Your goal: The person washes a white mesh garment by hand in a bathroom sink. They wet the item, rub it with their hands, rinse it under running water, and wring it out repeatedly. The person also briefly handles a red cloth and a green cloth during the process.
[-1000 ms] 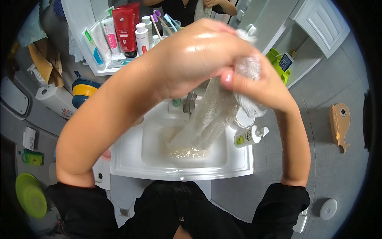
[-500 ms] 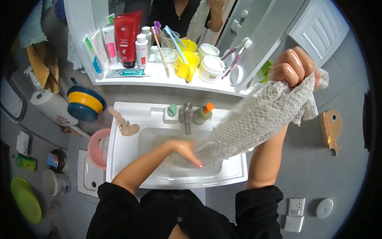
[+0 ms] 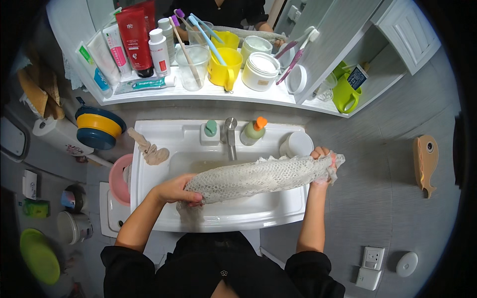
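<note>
A wet, off-white openwork lace cloth (image 3: 258, 178) stretches almost level above the white sink (image 3: 144, 198). My left hand (image 3: 178, 189) grips its left end, the thumb lying over the fabric. Below that hand a loose, blurred end hangs toward the basin's front rim. My right hand (image 3: 323, 161) is closed round the bunched right end, at the sink's right side. Behind the cloth stand the metal faucet (image 3: 230, 141), a green bottle with an orange pump (image 3: 253, 131) and a white tub (image 3: 298, 145). Part of the basin is hidden under the cloth.
A crumpled beige cloth (image 3: 154, 153) lies on the sink's left ledge. Over the sink runs a white shelf (image 3: 243, 97) with toothpaste tubes, cups, toothbrushes and jars. A pink basin (image 3: 119, 181) and hanging blue-yellow basins (image 3: 101, 126) are on the left. A wooden whale shape (image 3: 426, 164) hangs on the right wall.
My right hand has come down from high at the upper right, bringing the cloth from a steep slant to nearly level. My left hand has shifted left and up out of the basin.
</note>
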The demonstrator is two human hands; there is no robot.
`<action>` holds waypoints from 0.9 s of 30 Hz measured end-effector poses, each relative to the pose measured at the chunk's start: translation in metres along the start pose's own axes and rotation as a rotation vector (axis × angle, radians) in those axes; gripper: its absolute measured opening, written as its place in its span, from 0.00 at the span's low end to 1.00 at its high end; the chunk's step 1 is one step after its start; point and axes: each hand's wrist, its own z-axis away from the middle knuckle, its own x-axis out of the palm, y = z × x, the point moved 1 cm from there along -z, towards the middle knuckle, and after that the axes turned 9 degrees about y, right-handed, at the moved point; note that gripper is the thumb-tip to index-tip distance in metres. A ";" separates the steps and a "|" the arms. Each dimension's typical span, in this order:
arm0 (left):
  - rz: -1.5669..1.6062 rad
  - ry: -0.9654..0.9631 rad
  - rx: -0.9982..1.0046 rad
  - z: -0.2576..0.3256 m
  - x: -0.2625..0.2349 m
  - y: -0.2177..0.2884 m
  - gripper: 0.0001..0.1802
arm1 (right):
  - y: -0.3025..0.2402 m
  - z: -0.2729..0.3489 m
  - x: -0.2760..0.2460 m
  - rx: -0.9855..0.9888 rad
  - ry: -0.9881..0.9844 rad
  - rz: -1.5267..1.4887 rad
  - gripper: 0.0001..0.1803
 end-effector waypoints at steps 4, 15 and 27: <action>0.076 0.137 -0.072 -0.017 -0.023 -0.022 0.27 | 0.036 0.015 -0.036 0.006 0.204 0.235 0.03; -0.328 0.740 -0.460 -0.140 -0.139 -0.258 0.40 | 0.206 0.027 -0.171 0.563 -0.184 2.514 0.48; -0.076 0.896 -0.407 -0.159 -0.124 -0.286 0.40 | 0.273 0.051 -0.242 0.144 -0.176 2.376 0.20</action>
